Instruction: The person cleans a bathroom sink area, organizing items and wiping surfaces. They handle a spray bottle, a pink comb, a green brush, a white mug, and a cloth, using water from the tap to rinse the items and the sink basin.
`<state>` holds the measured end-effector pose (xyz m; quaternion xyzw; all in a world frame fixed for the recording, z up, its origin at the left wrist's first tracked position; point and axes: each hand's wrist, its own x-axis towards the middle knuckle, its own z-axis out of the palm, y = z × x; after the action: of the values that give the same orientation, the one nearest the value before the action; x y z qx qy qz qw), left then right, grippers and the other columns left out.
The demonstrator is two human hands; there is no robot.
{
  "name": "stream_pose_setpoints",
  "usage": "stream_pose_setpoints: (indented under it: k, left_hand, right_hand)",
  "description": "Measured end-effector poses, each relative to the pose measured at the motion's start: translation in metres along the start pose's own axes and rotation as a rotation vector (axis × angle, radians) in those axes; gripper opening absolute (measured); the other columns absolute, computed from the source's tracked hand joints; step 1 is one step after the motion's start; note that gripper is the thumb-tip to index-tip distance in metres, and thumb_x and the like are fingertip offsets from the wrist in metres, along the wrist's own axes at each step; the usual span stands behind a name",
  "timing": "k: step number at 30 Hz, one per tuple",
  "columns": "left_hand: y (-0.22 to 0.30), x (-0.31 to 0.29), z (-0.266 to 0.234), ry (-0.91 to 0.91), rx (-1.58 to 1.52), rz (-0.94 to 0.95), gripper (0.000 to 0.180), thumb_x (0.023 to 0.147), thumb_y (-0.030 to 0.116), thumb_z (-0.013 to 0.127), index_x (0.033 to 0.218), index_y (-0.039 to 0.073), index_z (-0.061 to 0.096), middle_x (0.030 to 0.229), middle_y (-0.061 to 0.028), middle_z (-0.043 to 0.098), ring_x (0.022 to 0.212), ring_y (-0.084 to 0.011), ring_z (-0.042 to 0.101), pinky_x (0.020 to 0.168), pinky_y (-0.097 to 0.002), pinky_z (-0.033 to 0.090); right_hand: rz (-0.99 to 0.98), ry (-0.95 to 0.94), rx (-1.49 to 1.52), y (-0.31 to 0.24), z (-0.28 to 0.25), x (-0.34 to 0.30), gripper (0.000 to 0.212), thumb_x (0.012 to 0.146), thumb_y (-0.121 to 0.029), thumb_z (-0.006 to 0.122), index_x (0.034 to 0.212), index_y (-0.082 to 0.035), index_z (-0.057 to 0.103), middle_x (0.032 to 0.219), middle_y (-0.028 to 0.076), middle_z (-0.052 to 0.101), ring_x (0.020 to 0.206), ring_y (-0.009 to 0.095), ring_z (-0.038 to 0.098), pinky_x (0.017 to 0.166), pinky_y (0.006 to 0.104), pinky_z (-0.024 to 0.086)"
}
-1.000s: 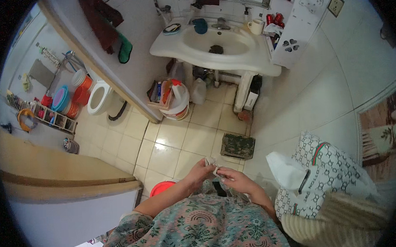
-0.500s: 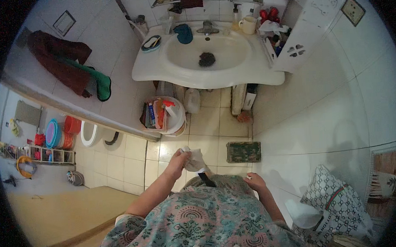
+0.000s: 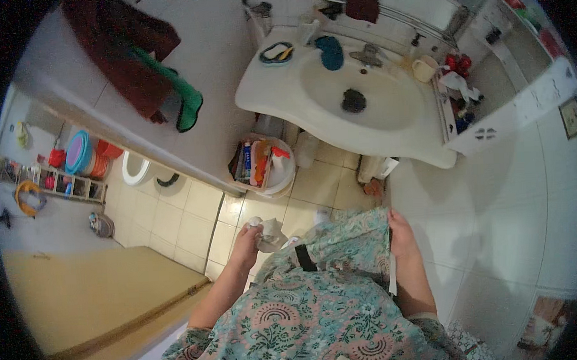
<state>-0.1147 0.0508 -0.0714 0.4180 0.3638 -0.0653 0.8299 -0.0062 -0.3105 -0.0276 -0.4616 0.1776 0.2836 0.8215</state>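
My left hand [image 3: 243,247] is closed on a crumpled whitish piece, a cloth or tissue [image 3: 269,235], out in front of my body; I cannot tell which. My right hand [image 3: 402,231] grips the side edge of the green-and-pink patterned garment [image 3: 281,306] I wear and draws its front panel out to the right. Upon the garment's front lies a short black strip [image 3: 305,258]. The tips of my right fingers are partly hidden by the fabric.
Ahead stands a white washbasin [image 3: 272,94] with a dark round thing [image 3: 353,101] in its bowl. A white bucket [image 3: 284,192] carries a box of bottles beneath it. On the left are a brown towel [image 3: 119,55], a toilet seat [image 3: 131,180] and a tan door [image 3: 106,291].
My view has turned, so the basin appears farther right. My right hand has risen, now pulling the garment's edge outward. My left hand still holds the whitish piece.
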Motion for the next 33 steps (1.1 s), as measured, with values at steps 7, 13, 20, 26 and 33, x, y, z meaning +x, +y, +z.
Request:
stream_pose_setpoints:
  k: [7, 13, 20, 26, 33]
  left_hand:
    - [-0.001, -0.019, -0.018, 0.171, -0.177, 0.115, 0.034, 0.083, 0.010, 0.049, 0.116, 0.001, 0.045, 0.107, -0.0108, 0.055, 0.099, -0.0217, 0.054, 0.088, -0.0346, 0.043]
    - [-0.007, -0.020, -0.015, 0.397, -0.423, 0.334, 0.034, 0.084, 0.012, 0.049, 0.115, 0.000, 0.044, 0.110, -0.0112, 0.053, 0.097, -0.0227, 0.054, 0.085, -0.0350, 0.044]
    - [-0.027, 0.006, 0.025, 0.620, -0.699, 0.465, 0.030, 0.085, 0.012, 0.048, 0.114, 0.004, 0.046, 0.107, -0.0075, 0.053, 0.098, -0.0212, 0.053, 0.083, -0.0370, 0.046]
    - [-0.067, 0.032, 0.021, 0.777, -0.655, 0.471, 0.028, 0.084, 0.014, 0.054, 0.110, 0.004, 0.049, 0.103, -0.0058, 0.057, 0.096, -0.0173, 0.052, 0.085, -0.0298, 0.040]
    - [-0.218, 0.119, -0.011, 0.859, -0.411, 0.156, 0.025, 0.084, 0.018, 0.056, 0.106, 0.005, 0.050, 0.091, -0.0048, 0.055, 0.080, -0.0141, 0.051, 0.066, -0.0286, 0.043]
  right_hand:
    - [0.241, -0.565, -0.237, -0.033, 0.119, 0.033, 0.023, 0.090, -0.009, 0.047, 0.112, -0.002, 0.050, 0.106, 0.002, 0.055, 0.097, 0.013, 0.052, 0.087, 0.0282, 0.041]
    - [0.393, -1.191, -0.693, -0.077, 0.203, 0.088, 0.015, 0.088, -0.006, 0.048, 0.101, -0.003, 0.052, 0.093, 0.002, 0.058, 0.078, 0.009, 0.054, 0.070, 0.0228, 0.043]
    - [0.910, -1.313, -0.872, 0.035, 0.167, 0.177, 0.020, 0.089, -0.014, 0.053, 0.105, -0.002, 0.054, 0.092, 0.001, 0.056, 0.084, 0.006, 0.050, 0.074, 0.0213, 0.041]
    - [1.099, -1.693, -1.024, 0.101, 0.110, 0.157, 0.026, 0.091, -0.023, 0.053, 0.106, -0.003, 0.055, 0.093, -0.002, 0.056, 0.086, 0.007, 0.048, 0.078, 0.0246, 0.041]
    - [1.406, -1.955, -1.012, 0.206, 0.021, 0.141, 0.029, 0.092, -0.028, 0.049, 0.107, -0.003, 0.053, 0.095, 0.001, 0.054, 0.087, 0.010, 0.047, 0.079, 0.0261, 0.040]
